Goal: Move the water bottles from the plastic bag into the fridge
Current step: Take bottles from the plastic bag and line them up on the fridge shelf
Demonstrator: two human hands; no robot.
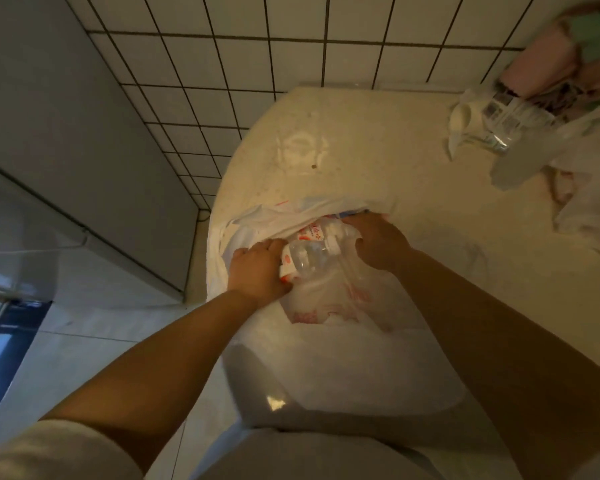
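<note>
A white plastic bag (326, 306) with red print lies open on the pale countertop (378, 161), near its left edge. Clear water bottles (309, 252) with red-and-white labels lie inside it. My left hand (257, 271) reaches into the bag and grips the cap end of a bottle. On the other side of the same bottles, my right hand (378, 242) has its fingers curled over the bag's edge; I cannot tell if it holds a bottle or only the plastic. The grey fridge (66, 140) stands to the left of the counter, its door closed.
A white jug (465, 119), a clear glass vessel (503, 123) and crumpled plastic bags (582, 188) crowd the counter's far right. Pink and green cloth items (568, 53) sit against the tiled wall (257, 64). Pale floor tiles (84, 341) lie below at the left.
</note>
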